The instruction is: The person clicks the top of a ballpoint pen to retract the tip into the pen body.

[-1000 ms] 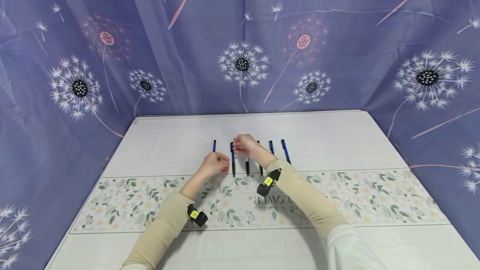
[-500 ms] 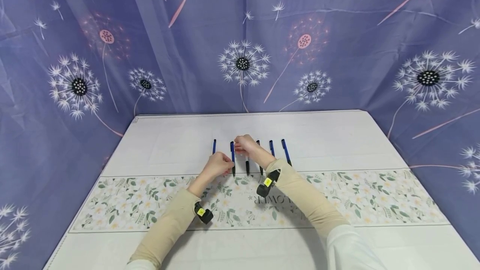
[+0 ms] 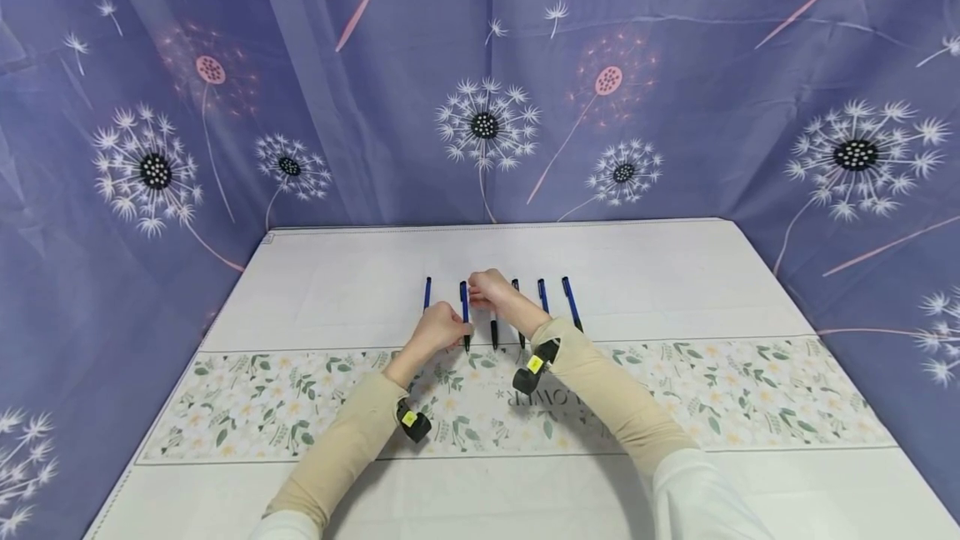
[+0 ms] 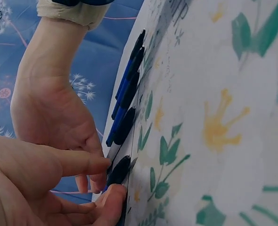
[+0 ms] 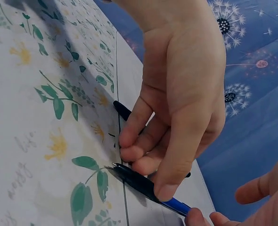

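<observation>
Shifted right since earlier, the left hand's (image 3: 437, 327) fingers pinch the blue pen (image 3: 464, 298), second from left on the table (image 3: 652, 273), but uneven pulling by the right hand (image 3: 489, 288) (gripping or merely touching, I cannot tell) could skew it into the white pen (image 3: 494, 332).

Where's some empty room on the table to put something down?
The table's white part looks bare right of the rightmost pen and left of the leftmost pen, between curtain and flower strip. It's crowded in the middle: the left hand pinches a blue pen, with the right hand close by.
</observation>
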